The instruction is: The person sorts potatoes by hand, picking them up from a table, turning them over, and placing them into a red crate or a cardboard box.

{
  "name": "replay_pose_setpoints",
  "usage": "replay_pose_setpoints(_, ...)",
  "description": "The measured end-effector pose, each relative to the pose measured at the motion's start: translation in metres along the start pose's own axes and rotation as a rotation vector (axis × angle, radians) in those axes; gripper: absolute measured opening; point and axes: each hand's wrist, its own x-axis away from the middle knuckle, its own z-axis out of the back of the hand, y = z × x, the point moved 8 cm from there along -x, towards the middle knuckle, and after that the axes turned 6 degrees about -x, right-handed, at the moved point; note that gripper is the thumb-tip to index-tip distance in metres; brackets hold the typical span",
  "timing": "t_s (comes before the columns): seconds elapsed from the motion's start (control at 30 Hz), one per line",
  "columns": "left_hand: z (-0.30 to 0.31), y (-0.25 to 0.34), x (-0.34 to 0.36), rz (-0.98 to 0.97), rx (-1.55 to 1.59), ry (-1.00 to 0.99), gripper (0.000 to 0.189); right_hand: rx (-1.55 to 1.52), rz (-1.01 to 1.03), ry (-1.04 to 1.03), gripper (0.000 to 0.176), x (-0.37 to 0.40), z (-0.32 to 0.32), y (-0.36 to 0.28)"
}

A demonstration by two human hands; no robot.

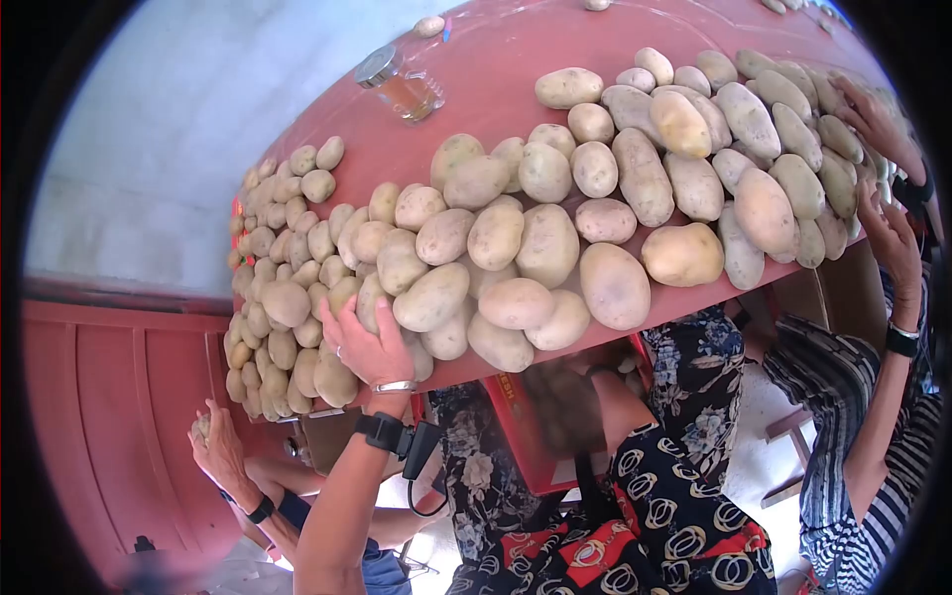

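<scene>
A red table (496, 59) is covered with several pale potatoes: a heap of small ones (288, 268) at the left, bigger ones (555, 248) in the middle and right. My left hand (365, 347) lies flat on the small potatoes at the table's near edge, fingers apart, a ring on one finger and a bracelet and black band on the wrist. My right forearm (620, 402) is blurred and reaches down into a red box (516, 436) under the table edge; its hand is hidden there.
A glass jar (402, 89) with a metal lid lies on the table's far side. A person in a striped top has both hands (892, 238) on the right-hand potatoes. Another person's hand (216, 451) at lower left holds a small potato. A red wall panel (109, 416) stands at the left.
</scene>
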Motion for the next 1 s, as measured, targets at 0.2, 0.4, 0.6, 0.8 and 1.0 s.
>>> replay_pose_setpoints(0.2, -0.002, -0.007, 0.002, 0.013, -0.007, -0.006, 0.045, -0.087, -0.214, -0.041, 0.056, 0.042, 0.028, -0.019)
replay_pose_setpoints(0.4, -0.001, -0.007, 0.001, 0.023, -0.035, 0.017, 0.046, -0.260, -0.252, 0.141, 0.045, 0.083, 0.045, -0.051)
replay_pose_setpoints(0.6, 0.000, -0.007, 0.001, 0.047, -0.041, 0.037, 0.046, -0.486, -0.047, -0.058, 0.045, 0.056, -0.004, -0.052)
replay_pose_setpoints(0.8, 0.004, -0.005, 0.000, 0.041, -0.054, 0.042, 0.046, -1.036, -0.148, -0.578, 0.051, 0.098, 0.002, -0.124)
replay_pose_setpoints(1.0, 0.002, -0.010, 0.000, 0.061, -0.022, 0.057, 0.047, -1.304, -0.185, -0.957, 0.042, 0.153, 0.043, -0.183)
